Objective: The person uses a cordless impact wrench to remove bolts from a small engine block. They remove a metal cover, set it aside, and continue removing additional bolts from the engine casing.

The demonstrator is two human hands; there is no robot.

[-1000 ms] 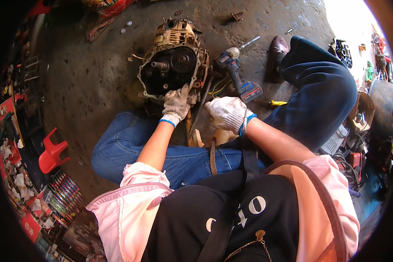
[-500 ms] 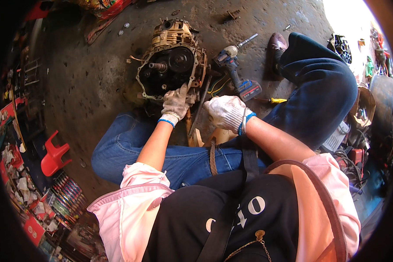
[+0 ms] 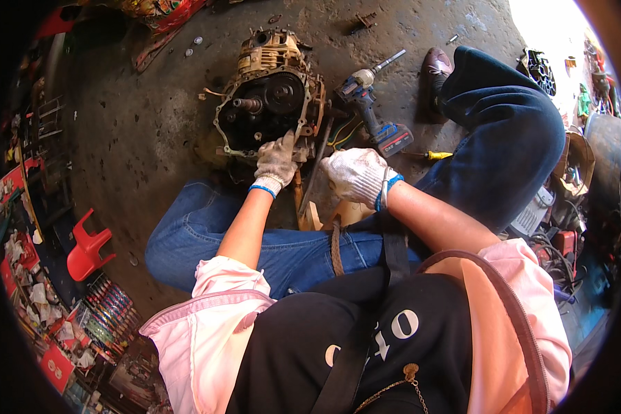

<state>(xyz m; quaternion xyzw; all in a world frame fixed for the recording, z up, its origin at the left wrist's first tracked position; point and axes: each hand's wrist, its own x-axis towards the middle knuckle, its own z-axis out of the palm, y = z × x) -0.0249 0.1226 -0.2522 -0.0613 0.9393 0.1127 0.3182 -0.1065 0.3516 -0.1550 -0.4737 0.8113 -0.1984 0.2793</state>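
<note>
An engine (image 3: 272, 62) with an open, dark crankcase stands on the floor ahead of me; a pale, uneven rim surrounds the opening. My left hand (image 3: 277, 163), in a soiled white knit glove, rests against the casing's lower right edge. Its index finger stretches up along the rim, while the other fingers bend over the casing's edge. To the right, my right hand (image 3: 357, 173) is closed in a cleaner white glove, apart from the engine. Whatever it may hold is hidden. Between the hands lies a long-handled hammer (image 3: 315, 169), slanting beside the casing.
A blue cordless impact wrench (image 3: 372, 110) with a long socket lies right of the engine. Beyond my right hand is a yellow-handled screwdriver (image 3: 438, 155). A red plastic stool (image 3: 87, 245) stands at left, near cluttered shelves. Cables and parts crowd the right side.
Both hands keep nearly the same place and pose. The view has shifted very slightly; nothing was visibly picked up or let go.
</note>
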